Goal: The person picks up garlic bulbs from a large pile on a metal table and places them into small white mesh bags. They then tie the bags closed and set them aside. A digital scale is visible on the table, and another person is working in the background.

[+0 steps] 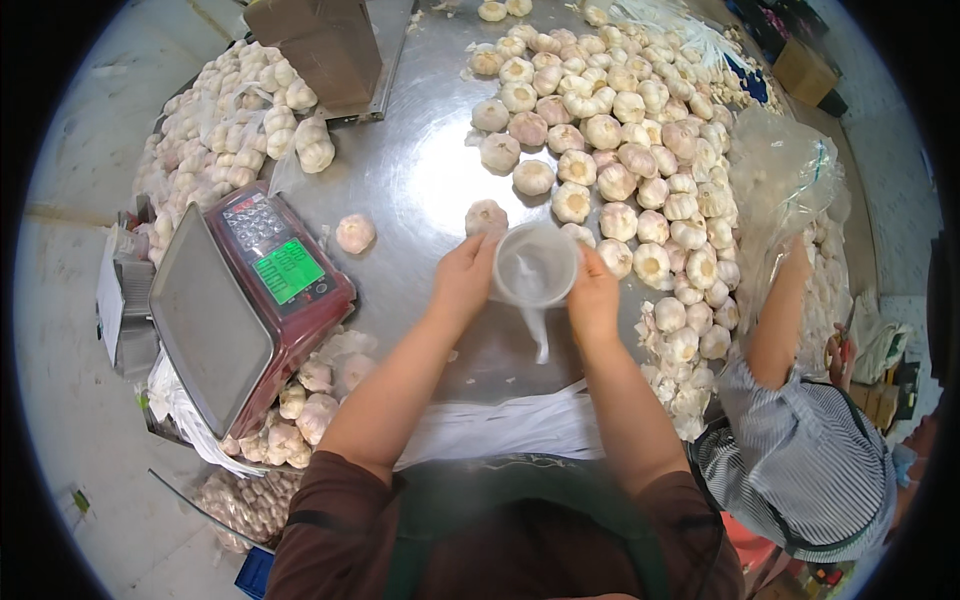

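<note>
Both my hands hold a round, translucent plastic tube or cup, open at the top, with white netting hanging below it. My left hand (463,279) is on one side of the plastic tube (536,264), next to a garlic bulb (486,217) that touches or nearly touches the fingers. My right hand (596,289) grips the other side of the rim, close to a large spread of loose garlic bulbs (602,132). A single garlic bulb (355,233) lies apart, between my left hand and the red digital scale (281,262), whose green display is lit.
Netted garlic (217,131) is heaped at the far left near a brown box (322,56). White net strips (510,427) lie along the near table edge. At right, a co-worker's forearm (780,315) reaches to a clear plastic bag (784,172). Garlic skins (679,390) lie at the near right.
</note>
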`<action>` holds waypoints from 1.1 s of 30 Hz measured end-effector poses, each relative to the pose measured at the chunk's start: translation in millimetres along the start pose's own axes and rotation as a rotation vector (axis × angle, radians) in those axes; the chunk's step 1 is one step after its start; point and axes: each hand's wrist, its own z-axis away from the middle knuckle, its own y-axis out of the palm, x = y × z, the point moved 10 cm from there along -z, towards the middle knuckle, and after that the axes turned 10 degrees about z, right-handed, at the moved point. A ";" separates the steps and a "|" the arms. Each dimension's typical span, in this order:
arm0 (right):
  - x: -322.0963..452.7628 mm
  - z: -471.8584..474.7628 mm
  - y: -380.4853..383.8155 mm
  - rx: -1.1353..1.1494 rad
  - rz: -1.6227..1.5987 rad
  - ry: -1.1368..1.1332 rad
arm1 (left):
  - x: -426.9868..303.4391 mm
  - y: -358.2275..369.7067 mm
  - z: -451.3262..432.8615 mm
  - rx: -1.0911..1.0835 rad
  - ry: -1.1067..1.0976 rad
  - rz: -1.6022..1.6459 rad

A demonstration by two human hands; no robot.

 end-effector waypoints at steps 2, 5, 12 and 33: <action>-29.7 14.6 7.3 0.089 0.301 -0.023 | 20.1 -10.3 0.6 0.047 0.002 -0.612; -17.2 41.7 -4.4 0.165 0.447 -0.116 | 10.3 -3.4 28.8 0.125 0.152 -0.807; 75.0 85.5 7.2 0.191 0.412 -0.494 | -52.2 16.5 94.5 0.323 0.431 0.023; 60.3 -13.0 0.3 0.361 -0.880 0.213 | -51.6 24.8 -14.1 0.391 -0.285 1.002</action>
